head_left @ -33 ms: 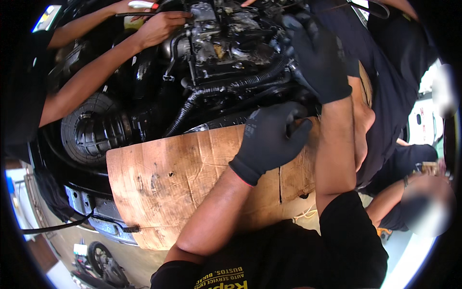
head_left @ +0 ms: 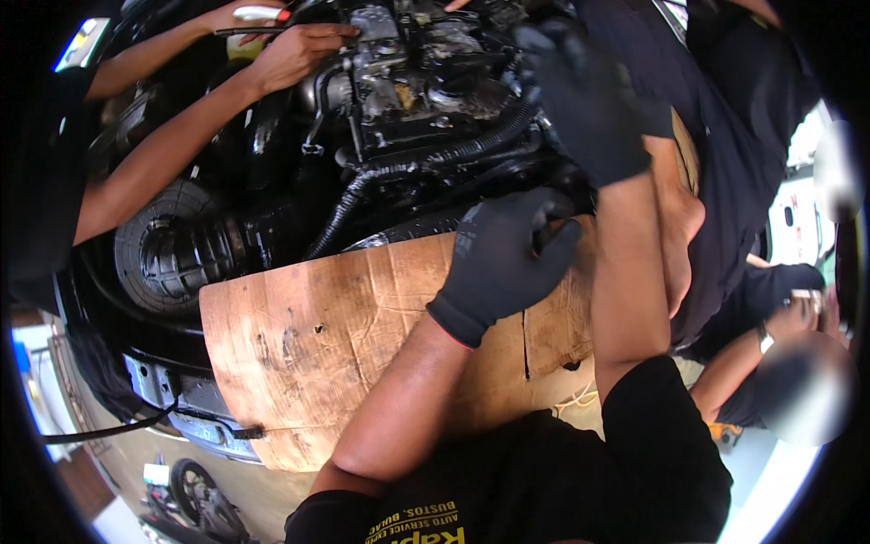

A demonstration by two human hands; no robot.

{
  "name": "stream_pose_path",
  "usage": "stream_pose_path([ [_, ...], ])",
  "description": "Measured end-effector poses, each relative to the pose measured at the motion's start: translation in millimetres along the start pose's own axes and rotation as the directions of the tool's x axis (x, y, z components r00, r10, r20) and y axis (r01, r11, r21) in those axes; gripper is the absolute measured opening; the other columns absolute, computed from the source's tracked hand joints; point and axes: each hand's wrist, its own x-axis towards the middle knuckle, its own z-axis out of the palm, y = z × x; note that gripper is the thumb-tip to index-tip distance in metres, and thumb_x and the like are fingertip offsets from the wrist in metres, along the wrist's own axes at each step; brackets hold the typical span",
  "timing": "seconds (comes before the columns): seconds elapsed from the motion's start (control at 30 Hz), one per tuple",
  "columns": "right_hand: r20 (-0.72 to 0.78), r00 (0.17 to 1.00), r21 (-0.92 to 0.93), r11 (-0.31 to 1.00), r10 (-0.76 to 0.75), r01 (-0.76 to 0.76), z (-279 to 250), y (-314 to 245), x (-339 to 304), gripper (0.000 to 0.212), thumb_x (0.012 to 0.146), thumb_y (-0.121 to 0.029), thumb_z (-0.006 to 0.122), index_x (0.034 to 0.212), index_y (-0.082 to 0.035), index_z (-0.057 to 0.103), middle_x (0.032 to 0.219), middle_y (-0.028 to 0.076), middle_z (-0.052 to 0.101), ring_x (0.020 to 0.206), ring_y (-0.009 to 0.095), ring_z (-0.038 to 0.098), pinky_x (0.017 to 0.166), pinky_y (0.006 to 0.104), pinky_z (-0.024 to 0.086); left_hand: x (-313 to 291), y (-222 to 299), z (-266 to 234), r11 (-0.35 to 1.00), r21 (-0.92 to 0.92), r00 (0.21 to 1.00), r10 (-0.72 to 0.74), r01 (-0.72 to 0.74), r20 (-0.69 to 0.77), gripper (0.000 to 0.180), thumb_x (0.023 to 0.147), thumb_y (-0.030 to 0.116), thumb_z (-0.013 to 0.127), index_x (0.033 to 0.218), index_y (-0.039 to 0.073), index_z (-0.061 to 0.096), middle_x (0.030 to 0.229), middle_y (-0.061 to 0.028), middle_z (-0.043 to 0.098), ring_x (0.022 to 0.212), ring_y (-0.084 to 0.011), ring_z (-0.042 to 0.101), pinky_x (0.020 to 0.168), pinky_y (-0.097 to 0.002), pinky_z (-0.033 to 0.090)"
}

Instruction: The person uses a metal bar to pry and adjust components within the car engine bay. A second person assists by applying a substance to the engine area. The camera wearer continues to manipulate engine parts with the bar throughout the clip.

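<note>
My left hand [head_left: 507, 263], in a black glove, hovers over the front edge of a worn brown cardboard sheet [head_left: 308, 363]. Its fingers curl inward with the thumb near them; whatever may be between them is hidden. Farther off and to the right, my right hand [head_left: 584, 109], also black-gloved, reaches to the right side of a dark, oily car engine [head_left: 426, 91]. Motion blurs its fingers, and what they touch cannot be made out. A ribbed black hose [head_left: 453, 156] runs across the engine's near side, left of my right hand.
At the left, another person's bare hands [head_left: 299, 54] work over the engine, near a white-and-red handled tool [head_left: 263, 13]. A round black air intake part [head_left: 172, 245] sits at the left. Another person in dark clothes [head_left: 716, 181] stands close on the right. A motorcycle [head_left: 201, 494] is at the lower left.
My right hand has shifted a little to the left, its glove more blurred. My left hand has moved slightly left, still curled. The other person's hands look nearly unmoved.
</note>
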Motion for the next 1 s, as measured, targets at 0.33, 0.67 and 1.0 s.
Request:
stream_pose_path([
  [0.33,-0.124,0.989,0.056,0.995,0.086,-0.08,8,31,-9,0.03,0.103,-0.02,0.057,0.123,0.0,0.07,0.081,0.003,0.07,0.068,0.011,0.064,0.066,0.03,0.053,2,1,3,0.987,-0.089,0.991,-0.136,0.137,0.018,0.017,0.089,0.011,0.07,0.104,0.004,0.071,0.078,-0.0107,0.071,0.06,-0.018,0.063,0.06,-0.0312,0.051],
  [0.67,-0.389,0.906,0.325,0.945,0.168,-0.036,-41,0,-49,0.02,0.099,-0.022,0.062,0.104,-0.005,0.072,0.078,0.014,0.071,0.068,0.028,0.069,0.063,0.039,0.052,9,-2,-9,0.971,-0.229,0.737,-0.205,0.069,-0.644,0.029,0.105,0.022,0.048,0.113,0.001,0.068,0.07,0.0026,0.053,0.056,-0.0043,0.043,0.052,-0.0196,0.031],
  [1.0,-0.362,0.902,0.32,0.94,0.235,-0.117,-29,37,-86,0.026,0.102,-0.032,0.063,0.1,-0.007,0.069,0.075,0.016,0.068,0.068,0.034,0.067,0.063,0.043,0.052,6,-6,-7,0.974,-0.203,0.78,-0.204,0.1,-0.591,0.029,0.103,0.016,0.048,0.115,-0.001,0.07,0.092,-0.0028,0.061,0.068,-0.0065,0.052,0.057,-0.0191,0.037],
])
